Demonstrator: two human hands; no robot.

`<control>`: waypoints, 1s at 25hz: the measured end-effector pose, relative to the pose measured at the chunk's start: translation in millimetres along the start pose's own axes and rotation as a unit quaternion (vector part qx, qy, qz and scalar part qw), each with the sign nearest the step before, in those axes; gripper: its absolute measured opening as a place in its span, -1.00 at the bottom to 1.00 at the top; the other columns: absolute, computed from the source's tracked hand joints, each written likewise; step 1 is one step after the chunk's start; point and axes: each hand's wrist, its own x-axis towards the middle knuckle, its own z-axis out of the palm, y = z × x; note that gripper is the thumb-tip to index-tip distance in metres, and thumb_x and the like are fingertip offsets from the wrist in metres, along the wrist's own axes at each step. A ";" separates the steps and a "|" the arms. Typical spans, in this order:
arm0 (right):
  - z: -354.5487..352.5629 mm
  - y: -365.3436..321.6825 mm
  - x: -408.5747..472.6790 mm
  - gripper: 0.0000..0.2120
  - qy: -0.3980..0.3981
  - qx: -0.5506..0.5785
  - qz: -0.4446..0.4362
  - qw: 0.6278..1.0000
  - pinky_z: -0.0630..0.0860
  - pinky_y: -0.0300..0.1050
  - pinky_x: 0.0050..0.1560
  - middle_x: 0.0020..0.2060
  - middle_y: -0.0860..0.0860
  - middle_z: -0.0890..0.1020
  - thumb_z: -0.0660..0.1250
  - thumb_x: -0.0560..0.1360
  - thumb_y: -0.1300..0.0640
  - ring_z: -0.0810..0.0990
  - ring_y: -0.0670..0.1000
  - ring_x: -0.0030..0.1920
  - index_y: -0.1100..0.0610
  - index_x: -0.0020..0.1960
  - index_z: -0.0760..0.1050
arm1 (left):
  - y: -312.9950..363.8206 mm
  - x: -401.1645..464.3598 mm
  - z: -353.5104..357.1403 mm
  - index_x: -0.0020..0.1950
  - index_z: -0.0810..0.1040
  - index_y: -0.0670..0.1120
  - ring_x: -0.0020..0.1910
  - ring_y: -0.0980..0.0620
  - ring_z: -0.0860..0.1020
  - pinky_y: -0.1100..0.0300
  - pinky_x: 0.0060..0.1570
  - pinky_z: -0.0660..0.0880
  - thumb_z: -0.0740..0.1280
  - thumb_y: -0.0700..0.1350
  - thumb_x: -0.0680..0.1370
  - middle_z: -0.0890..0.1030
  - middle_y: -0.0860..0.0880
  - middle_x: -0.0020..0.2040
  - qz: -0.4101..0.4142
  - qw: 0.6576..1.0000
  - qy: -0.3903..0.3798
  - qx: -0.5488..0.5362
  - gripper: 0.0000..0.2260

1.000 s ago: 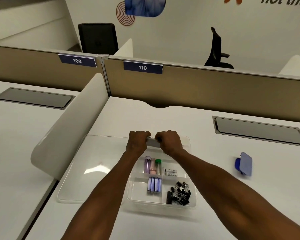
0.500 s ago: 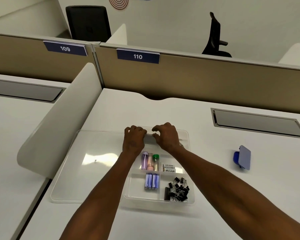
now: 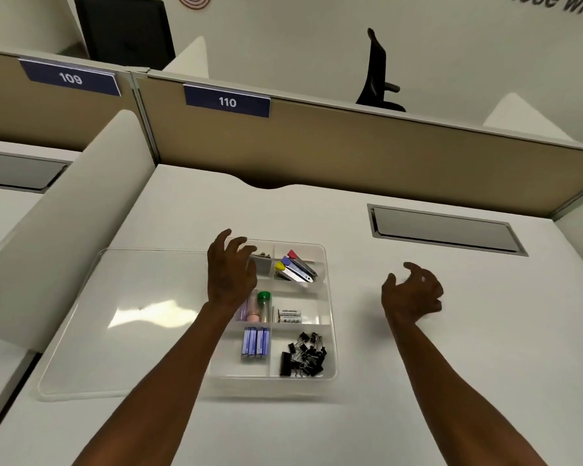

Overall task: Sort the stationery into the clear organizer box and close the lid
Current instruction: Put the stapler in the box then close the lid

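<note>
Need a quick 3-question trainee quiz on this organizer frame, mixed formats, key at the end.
1. True or false: the clear lid lies flat on the desk, left of the organizer box.
2. Which compartment holds the black binder clips? A) far left B) near right C) middle left
3. Fill in: the right hand is over the ____, holding nothing, while the left hand is over the box's far-left compartment.

Key: 1 true; 2 B; 3 desk
</note>
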 end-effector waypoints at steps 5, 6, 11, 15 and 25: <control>-16.7 43.1 19.1 -0.57 -0.113 0.023 0.154 0.981 0.44 0.19 0.31 0.27 0.22 0.51 0.42 0.49 0.13 0.49 0.27 0.29 0.13 0.33 0.46 | 29.3 -20.0 4.5 0.03 0.69 -0.10 0.40 -0.20 0.37 -0.10 0.33 0.37 0.44 -0.20 0.44 0.63 -0.10 0.18 0.014 0.998 0.034 -0.045 -0.83; -17.6 47.5 19.5 -0.60 -0.113 0.052 0.151 0.981 0.50 0.16 0.26 0.23 0.25 0.55 0.40 0.50 0.14 0.55 0.28 0.23 0.17 0.32 0.47 | 34.6 -25.7 4.5 0.04 0.68 -0.10 0.40 -0.20 0.37 -0.11 0.34 0.36 0.44 -0.20 0.45 0.63 -0.08 0.18 0.014 0.998 0.034 -0.055 -0.82; -21.0 53.5 18.3 -0.65 -0.107 0.222 0.257 0.934 0.57 0.04 0.10 0.09 0.19 0.64 0.48 0.44 0.12 0.63 0.22 0.07 0.22 0.18 0.58 | 50.9 -53.5 1.1 0.05 0.68 -0.07 0.40 -0.18 0.38 -0.10 0.39 0.33 0.44 -0.20 0.44 0.62 -0.06 0.18 0.021 0.995 0.040 -0.085 -0.80; -33.0 38.3 4.4 -0.67 -0.202 0.473 0.383 0.767 0.57 -0.07 -0.10 0.04 0.22 0.60 0.49 0.42 0.25 0.61 0.14 -0.10 0.29 0.14 0.51 | 60.0 -70.9 -1.6 0.06 0.67 -0.03 0.43 -0.12 0.34 0.03 0.36 0.34 0.41 -0.17 0.45 0.62 0.00 0.17 -0.008 0.994 0.034 -0.102 -0.80; -66.3 -15.7 -87.3 -0.63 -0.488 0.531 0.167 0.672 0.58 0.00 0.06 -0.10 0.16 0.67 0.43 0.36 0.36 0.66 0.12 -0.10 0.21 0.15 0.58 | 95.6 -89.6 -29.8 0.02 0.68 0.05 -0.30 0.20 0.64 0.56 -0.10 0.40 0.39 0.02 0.55 0.69 0.12 -0.27 -0.078 0.940 -0.078 -0.322 -0.88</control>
